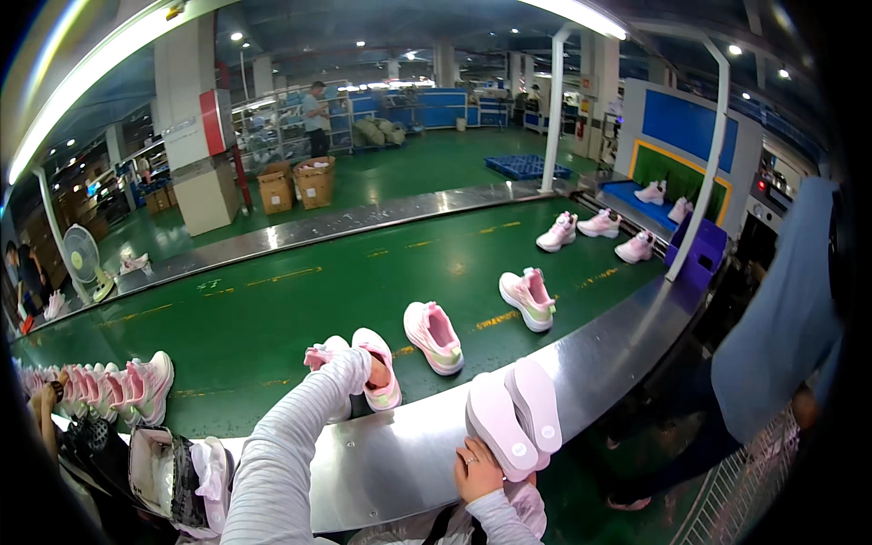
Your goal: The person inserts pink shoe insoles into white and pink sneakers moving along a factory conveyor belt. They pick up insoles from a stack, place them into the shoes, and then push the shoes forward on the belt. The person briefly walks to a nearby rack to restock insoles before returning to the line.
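Note:
My right hand (479, 468) grips a pair of pale sneakers (515, 420) over the metal ledge, their lilac-white soles turned up toward me. My left arm reaches across the ledge to the green conveyor belt. There my left hand (377, 371) is at the opening of a pink and white sneaker (389, 392); its fingers are hidden. Just left of it another pink sneaker (318, 354) is partly covered by my sleeve. Farther right on the belt stand a pink sneaker (433, 338) and one with a light green heel (529, 300).
A row of pink sneakers (136, 389) lines the belt's left end, beside another person's hand (44, 400). An open box (153, 459) sits near my left arm. Several sneakers stand by the machine (686, 127); a purple bin (698, 252) and a person in blue (772, 327) are at right.

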Demonstrator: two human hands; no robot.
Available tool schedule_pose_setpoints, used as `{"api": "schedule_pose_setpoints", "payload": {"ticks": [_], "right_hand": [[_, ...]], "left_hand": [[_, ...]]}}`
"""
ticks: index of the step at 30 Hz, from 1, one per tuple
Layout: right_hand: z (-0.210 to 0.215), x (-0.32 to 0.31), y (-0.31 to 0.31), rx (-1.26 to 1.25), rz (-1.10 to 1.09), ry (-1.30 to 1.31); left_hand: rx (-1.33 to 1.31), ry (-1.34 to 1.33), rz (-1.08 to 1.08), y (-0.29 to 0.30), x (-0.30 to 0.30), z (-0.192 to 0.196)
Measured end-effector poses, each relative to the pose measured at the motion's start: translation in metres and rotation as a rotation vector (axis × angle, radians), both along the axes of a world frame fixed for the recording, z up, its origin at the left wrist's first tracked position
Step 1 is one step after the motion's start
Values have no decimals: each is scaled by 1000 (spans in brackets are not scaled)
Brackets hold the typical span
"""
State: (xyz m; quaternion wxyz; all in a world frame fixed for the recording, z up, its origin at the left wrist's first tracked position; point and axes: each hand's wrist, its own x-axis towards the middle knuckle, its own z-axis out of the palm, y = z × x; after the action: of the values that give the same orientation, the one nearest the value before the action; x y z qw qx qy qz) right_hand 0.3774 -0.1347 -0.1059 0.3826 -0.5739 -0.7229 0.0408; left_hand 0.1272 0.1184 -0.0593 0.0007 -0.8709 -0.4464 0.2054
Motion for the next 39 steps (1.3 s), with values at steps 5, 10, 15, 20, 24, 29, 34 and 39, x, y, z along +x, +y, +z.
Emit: {"api": "schedule_pose_setpoints", "payload": {"ticks": [5,10,15,20,24,29,34,39], "right_hand": [[5,-3,-1,18,4,72],[3,2,2,5,-37,58],[15,6,3,21,-26,64],[12,-8,-15,31,31,56],[27,-5,-19,14,-17,54],[23,-3,-10,23,6,55],[4,2,5,5,34,72],[36,17,-19,-102,123,360]], "left_hand": [[15,12,-9,-1,-3,-6],[80,34,-68,-9,5,-13],[205,72,-152,-17,-2,-18],[-35,44,319,-43,-18,46],[533,-259,285,-100,-2,88],[465,-700,555,-58,-38,48],[478,-509,436,-40,-47,55],[533,-553,229,-55,-10,90]]}}
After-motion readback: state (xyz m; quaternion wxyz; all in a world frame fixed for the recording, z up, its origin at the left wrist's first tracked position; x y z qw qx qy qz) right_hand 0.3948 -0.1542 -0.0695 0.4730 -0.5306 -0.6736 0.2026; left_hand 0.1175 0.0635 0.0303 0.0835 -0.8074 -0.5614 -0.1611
